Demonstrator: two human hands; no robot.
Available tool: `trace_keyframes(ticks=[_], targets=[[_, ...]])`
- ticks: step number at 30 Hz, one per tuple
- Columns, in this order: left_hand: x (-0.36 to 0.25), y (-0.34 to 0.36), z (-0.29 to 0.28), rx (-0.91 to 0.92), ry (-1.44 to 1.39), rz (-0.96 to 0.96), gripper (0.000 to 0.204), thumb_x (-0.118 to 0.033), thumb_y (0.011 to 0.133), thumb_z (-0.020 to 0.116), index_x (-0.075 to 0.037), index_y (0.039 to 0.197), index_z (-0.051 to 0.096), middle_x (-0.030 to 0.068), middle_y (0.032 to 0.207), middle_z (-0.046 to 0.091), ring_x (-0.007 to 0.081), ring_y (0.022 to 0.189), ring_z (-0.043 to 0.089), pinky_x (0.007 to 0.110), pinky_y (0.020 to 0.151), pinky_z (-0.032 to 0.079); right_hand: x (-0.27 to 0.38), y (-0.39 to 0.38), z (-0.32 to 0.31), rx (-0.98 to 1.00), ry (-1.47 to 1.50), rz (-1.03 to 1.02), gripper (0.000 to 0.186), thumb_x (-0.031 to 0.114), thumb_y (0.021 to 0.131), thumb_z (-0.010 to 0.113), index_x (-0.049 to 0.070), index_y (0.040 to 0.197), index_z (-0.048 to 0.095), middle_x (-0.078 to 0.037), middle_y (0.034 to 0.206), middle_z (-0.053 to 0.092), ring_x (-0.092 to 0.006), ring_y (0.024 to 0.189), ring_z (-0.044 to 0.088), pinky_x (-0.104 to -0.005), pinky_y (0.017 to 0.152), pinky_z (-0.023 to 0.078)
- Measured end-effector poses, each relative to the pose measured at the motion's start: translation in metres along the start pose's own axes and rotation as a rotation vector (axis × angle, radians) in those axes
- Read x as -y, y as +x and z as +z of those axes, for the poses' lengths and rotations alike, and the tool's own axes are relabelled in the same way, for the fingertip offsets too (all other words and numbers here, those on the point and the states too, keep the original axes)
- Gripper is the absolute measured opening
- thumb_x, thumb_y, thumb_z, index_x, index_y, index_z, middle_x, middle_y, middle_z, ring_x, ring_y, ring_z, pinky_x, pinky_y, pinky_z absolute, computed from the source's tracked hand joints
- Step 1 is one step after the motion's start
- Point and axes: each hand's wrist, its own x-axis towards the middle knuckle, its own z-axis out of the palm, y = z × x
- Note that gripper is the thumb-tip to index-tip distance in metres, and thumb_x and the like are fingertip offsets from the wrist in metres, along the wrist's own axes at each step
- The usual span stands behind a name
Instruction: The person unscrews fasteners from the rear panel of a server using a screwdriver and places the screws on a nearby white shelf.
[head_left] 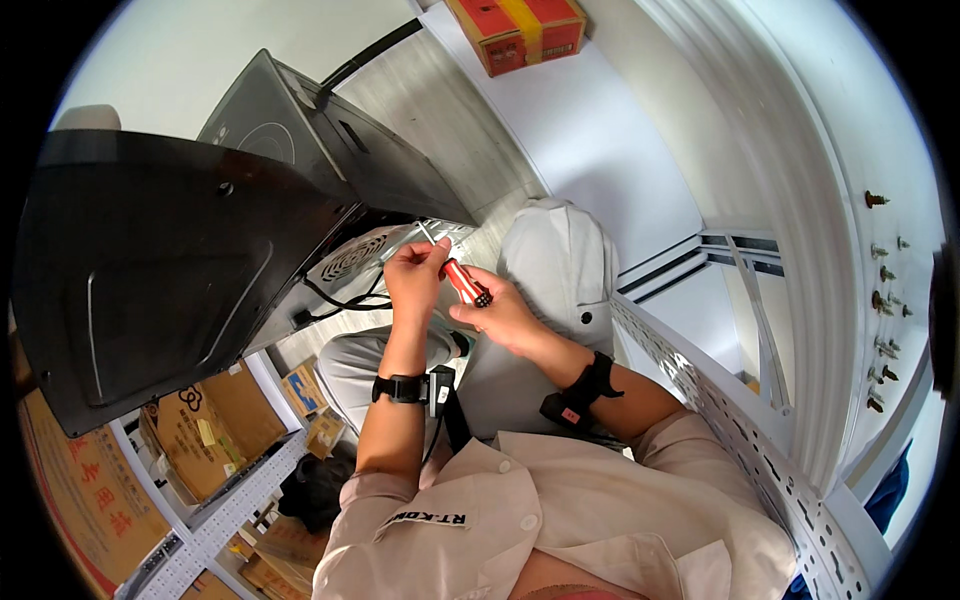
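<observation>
My right hand [504, 315] is closed around the red-and-white handle of a screwdriver [464, 282]. The fingers of my left hand [411, 278] pinch near the front of it, where the thin shaft points up and away toward a black appliance [400, 165]. The shaft's tip is close to the appliance's metal back edge; whether it touches a screw I cannot tell. Beside my left hand is a round slotted vent [352, 256] on a silver back panel. A large black panel [170, 270] juts toward me on the left.
A black cable [345, 303] hangs below the vent. Several screws [884, 300] stick to the white surface at right. A red-and-brown box [520, 35] sits at the top on a white surface. Cardboard boxes [215, 430] fill shelves at lower left; a perforated metal rail [740, 430] runs on my right.
</observation>
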Motion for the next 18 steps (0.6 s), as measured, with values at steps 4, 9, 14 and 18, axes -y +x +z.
trace_keyframes(ticks=[4, 9, 14, 18], targets=[[-0.001, 0.0, -0.001, 0.0, 0.005, 0.012, 0.018, -0.011, 0.084, 0.074, 0.002, 0.078, 0.063, 0.0056, 0.071, 0.065, 0.0095, 0.056, 0.056, 0.023, 0.051, 0.046, 0.0, 0.003, -0.002, 0.028, 0.11, 0.116, 0.051, 0.019, 0.086, 0.069, 0.007, 0.131, 0.047, 0.002, 0.087, 0.055, -0.0079, 0.066, 0.051, -0.0242, 0.057, 0.044], [0.0, 0.003, -0.001, -0.025, 0.038, -0.011, 0.017, -0.011, 0.084, 0.074, 0.002, 0.077, 0.066, 0.0047, 0.069, 0.065, 0.009, 0.055, 0.055, 0.023, 0.05, 0.044, 0.008, -0.003, -0.014, 0.113, 0.243, 0.508, 0.041, 0.042, 0.094, 0.052, 0.013, 0.123, 0.05, -0.005, 0.096, 0.06, -0.0184, 0.071, 0.064, -0.0305, 0.058, 0.049], [-0.004, 0.002, -0.004, 0.007, 0.016, -0.061, 0.018, -0.014, 0.084, 0.073, 0.001, 0.079, 0.067, 0.0046, 0.069, 0.066, 0.0088, 0.056, 0.057, 0.023, 0.05, 0.043, 0.001, -0.004, -0.024, 0.248, 0.265, 0.409, 0.03, 0.034, 0.097, 0.053, 0.008, 0.112, 0.053, -0.009, 0.096, 0.066, -0.0184, 0.072, 0.064, -0.0283, 0.057, 0.047], [-0.007, -0.001, -0.004, 0.047, -0.12, -0.162, 0.017, -0.015, 0.087, 0.07, 0.001, 0.083, 0.068, 0.0059, 0.075, 0.067, 0.0103, 0.059, 0.059, 0.023, 0.051, 0.045, 0.003, -0.006, -0.01, 0.074, -0.011, 0.207, 0.032, 0.021, 0.086, 0.073, 0.007, 0.098, 0.047, -0.002, 0.081, 0.054, -0.0089, 0.061, 0.051, -0.024, 0.054, 0.04]])
